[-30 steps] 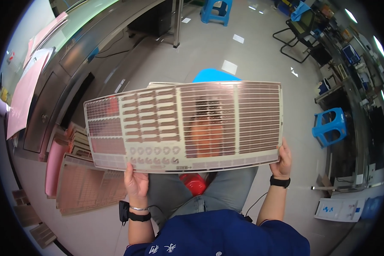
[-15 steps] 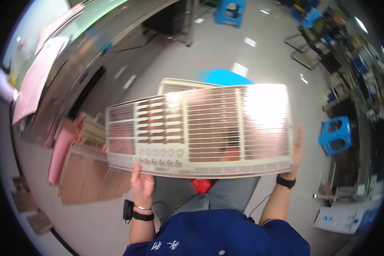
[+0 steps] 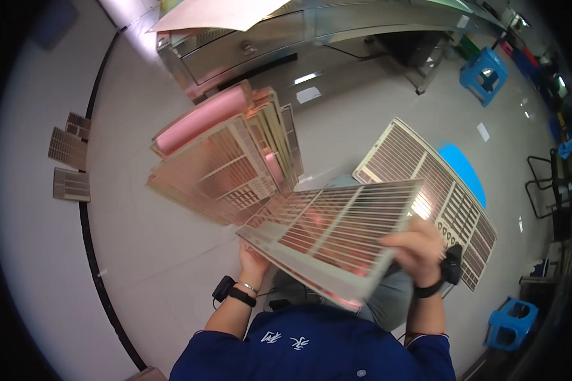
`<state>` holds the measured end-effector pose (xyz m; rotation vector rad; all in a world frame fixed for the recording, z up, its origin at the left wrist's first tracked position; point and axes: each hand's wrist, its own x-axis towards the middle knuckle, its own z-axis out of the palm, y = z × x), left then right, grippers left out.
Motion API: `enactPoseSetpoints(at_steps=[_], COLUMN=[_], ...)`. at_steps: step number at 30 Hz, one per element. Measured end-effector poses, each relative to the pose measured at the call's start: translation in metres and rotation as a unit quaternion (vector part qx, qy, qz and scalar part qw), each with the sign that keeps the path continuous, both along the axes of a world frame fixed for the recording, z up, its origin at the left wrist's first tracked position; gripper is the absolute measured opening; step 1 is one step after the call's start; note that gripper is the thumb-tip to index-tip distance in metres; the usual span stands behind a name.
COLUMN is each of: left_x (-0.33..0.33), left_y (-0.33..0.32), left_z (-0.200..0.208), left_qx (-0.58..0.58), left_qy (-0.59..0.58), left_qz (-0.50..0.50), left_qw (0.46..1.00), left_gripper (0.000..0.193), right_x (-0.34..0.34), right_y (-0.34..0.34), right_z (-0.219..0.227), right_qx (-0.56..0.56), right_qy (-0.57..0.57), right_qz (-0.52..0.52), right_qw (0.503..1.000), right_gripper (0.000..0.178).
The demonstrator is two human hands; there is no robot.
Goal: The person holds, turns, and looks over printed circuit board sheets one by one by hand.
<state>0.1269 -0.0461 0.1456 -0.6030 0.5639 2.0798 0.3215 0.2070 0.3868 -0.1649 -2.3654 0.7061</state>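
A shiny copper-coloured circuit board panel (image 3: 327, 232) with pale strips and borders is tilted above my lap, its right side nearer me. My left hand (image 3: 253, 260) holds its left end from below, with most fingers hidden beneath. At the right end, my right hand (image 3: 419, 251) grips the edge, slightly blurred, with a finger lying over the face. Just beyond, to the right, a similar panel (image 3: 419, 168) rests in front of a blue stool (image 3: 464, 171). Left of the held panel, several such panels stand in a leaning stack (image 3: 213, 168) on the floor.
Pink rolled sheets (image 3: 203, 120) lean with the stack. A metal workbench (image 3: 248, 54) spans the far side. Blue stools stand at the far right (image 3: 485, 76) and near right (image 3: 513, 322). Small panels (image 3: 68, 149) lean along the left wall; a black chair (image 3: 543, 184) is at right.
My view has swung left, toward the stack. The held panel has gone from facing me broadly to slanting, and my right hand has moved from flat along its side to gripping the edge.
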Motion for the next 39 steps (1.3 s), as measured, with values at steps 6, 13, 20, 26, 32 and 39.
enactPoseSetpoints(at_steps=[6,13,20,26,32,39], left_x=[-0.013,-0.085,-0.128,-0.135,-0.075,-0.039], left_y=[-0.032,-0.005,0.052,0.065,0.149,0.257], left_z=[-0.089,-0.149,-0.103,-0.121,-0.062,0.053], left_qx=[0.053,0.028,-0.002,-0.067,-0.099,-0.095], left_qy=[0.039,0.078,-0.11,-0.08,0.15,0.485], left_qz=[0.015,0.141,0.195,0.191,-0.081,-0.323], left_qw=[0.998,0.987,0.975,0.976,0.98,0.807], left_gripper=[0.047,0.041,0.049,0.048,0.05,0.038], right_x=[-0.086,-0.088,-0.04,0.07,0.242,0.298], right_y=[-0.081,-0.113,-0.045,0.034,0.083,0.064], right_z=[-0.059,-0.066,-0.07,-0.1,-0.147,-0.179], right_qx=[0.041,0.006,-0.114,-0.133,0.049,-0.155], right_qy=[-0.044,-0.108,-0.147,-0.124,-0.096,-0.177], right_qz=[0.097,0.171,0.0,-0.369,-0.622,-0.685], right_qw=[0.993,0.979,0.983,0.912,0.776,0.689], right_gripper=[0.016,0.035,0.041,0.03,0.031,0.035])
